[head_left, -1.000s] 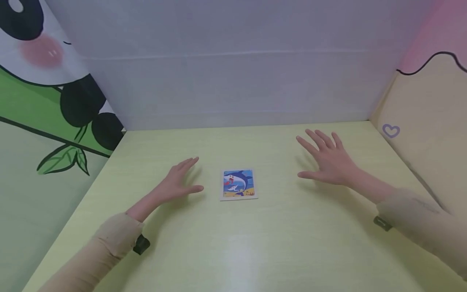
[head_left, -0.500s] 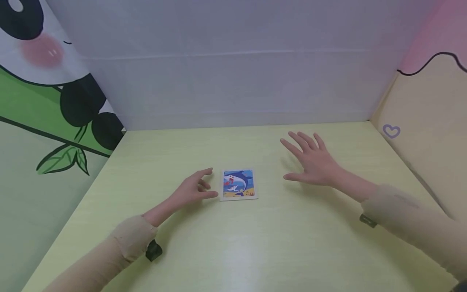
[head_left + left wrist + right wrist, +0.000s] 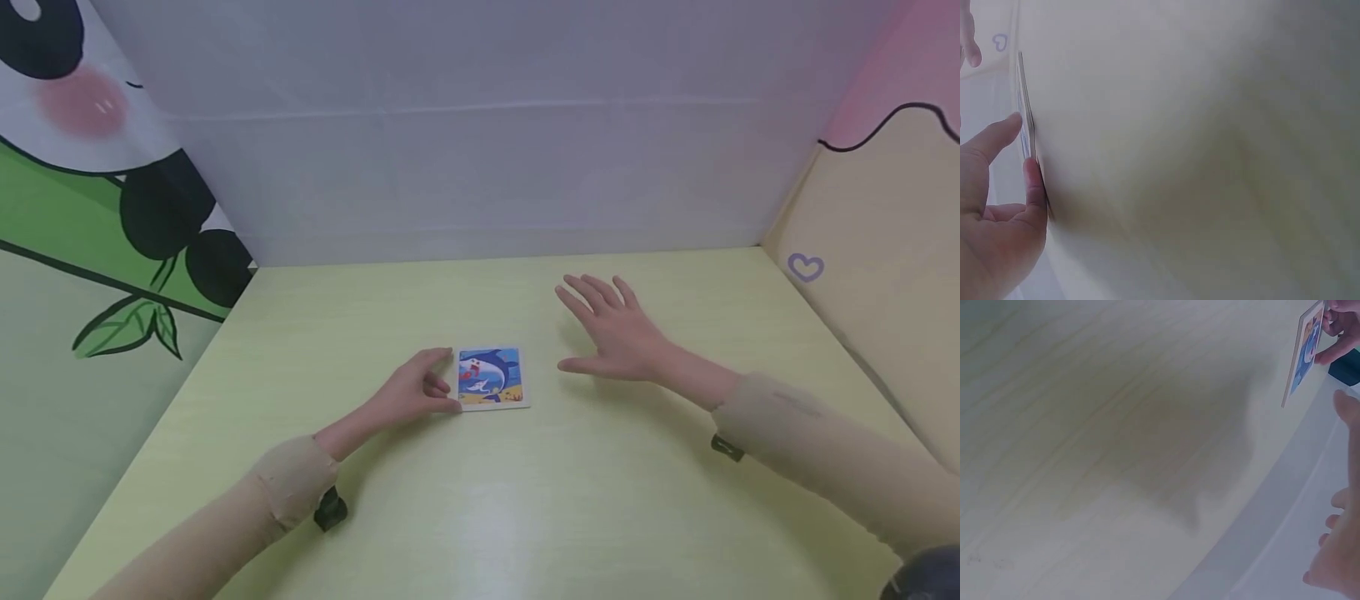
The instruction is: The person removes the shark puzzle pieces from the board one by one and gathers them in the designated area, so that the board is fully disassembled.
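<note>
Card (image 3: 491, 377): left hand (image 3: 408, 388) pinches its 9 o'clock side; right hand (image 3: 618, 340), apart toward 3 o'clock, fingers spread wide.

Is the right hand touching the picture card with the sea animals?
No, the right hand is apart from the picture card, with tabletop showing between them.

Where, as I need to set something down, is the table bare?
Bare: the table between both sleeves, and between the card and back wall. Crowded: the card's left side, where the left hand touches it; the right hand hovers opposite.
</note>
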A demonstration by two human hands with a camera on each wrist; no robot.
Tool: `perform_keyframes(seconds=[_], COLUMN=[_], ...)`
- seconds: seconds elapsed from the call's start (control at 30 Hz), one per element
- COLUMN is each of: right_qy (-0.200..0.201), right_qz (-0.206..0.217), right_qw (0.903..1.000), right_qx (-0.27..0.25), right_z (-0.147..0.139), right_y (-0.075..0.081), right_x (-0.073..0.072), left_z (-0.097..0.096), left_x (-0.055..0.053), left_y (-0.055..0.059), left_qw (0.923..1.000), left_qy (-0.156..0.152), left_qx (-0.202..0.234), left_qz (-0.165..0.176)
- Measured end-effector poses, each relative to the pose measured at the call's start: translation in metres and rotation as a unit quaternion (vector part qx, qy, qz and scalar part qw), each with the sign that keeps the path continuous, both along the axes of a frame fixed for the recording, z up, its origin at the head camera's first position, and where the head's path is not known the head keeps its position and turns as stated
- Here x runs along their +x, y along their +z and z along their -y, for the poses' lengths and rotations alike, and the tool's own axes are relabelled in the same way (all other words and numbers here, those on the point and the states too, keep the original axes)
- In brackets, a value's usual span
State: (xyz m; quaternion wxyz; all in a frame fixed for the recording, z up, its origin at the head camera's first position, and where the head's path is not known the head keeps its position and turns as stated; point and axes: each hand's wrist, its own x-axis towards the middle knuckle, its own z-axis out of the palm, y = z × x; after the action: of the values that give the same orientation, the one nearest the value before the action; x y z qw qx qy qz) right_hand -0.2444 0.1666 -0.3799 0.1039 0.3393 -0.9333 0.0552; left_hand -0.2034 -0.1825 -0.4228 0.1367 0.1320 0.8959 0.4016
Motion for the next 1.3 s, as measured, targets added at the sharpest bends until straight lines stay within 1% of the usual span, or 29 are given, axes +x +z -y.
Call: perform_keyframes(seconds=[0.13, 0.23, 0.37, 0.57, 0.83, 1.0, 1.13, 1.3], right_qy=[0.006, 0.01, 0.018, 0.026, 0.033, 0.044, 0.038, 0.027], right_qz=[0.013, 0.025, 0.049, 0.083, 0.12, 0.142, 0.157, 0.17], right_qw=[0.9999, 0.9996, 0.9986, 0.9961, 0.9913, 0.9878, 0.9862, 0.9845], right_qx=[-0.006, -0.007, -0.005, -0.014, -0.042, -0.047, -0.039, -0.034], right_z=[0.009, 0.017, 0.028, 0.04, 0.055, 0.063, 0.069, 0.074], right_y=[-0.003, -0.007, -0.012, -0.016, -0.019, -0.024, -0.029, -0.03], right_x=[-0.002, -0.004, -0.005, -0.004, -0.007, -0.01, -0.015, -0.019], left_z=[-0.001, -0.001, -0.001, -0.001, -0.001, -0.001, -0.002, -0.003], left_x=[-0.004, -0.007, -0.008, -0.009, -0.014, -0.014, -0.015, -0.016], left_y=[0.0, 0.0, 0.0, 0.001, 0.001, 0.001, 0.001, 0.001], left_qw=[0.9999, 0.9997, 0.9993, 0.999, 0.9979, 0.998, 0.998, 0.9977], left_qy=[-0.008, -0.024, -0.036, -0.041, -0.056, -0.057, -0.058, -0.061], left_qx=[-0.009, -0.008, -0.011, -0.015, -0.033, -0.026, -0.023, -0.026], left_qz=[0.004, -0.001, -0.007, -0.007, -0.006, -0.004, -0.007, -0.011])
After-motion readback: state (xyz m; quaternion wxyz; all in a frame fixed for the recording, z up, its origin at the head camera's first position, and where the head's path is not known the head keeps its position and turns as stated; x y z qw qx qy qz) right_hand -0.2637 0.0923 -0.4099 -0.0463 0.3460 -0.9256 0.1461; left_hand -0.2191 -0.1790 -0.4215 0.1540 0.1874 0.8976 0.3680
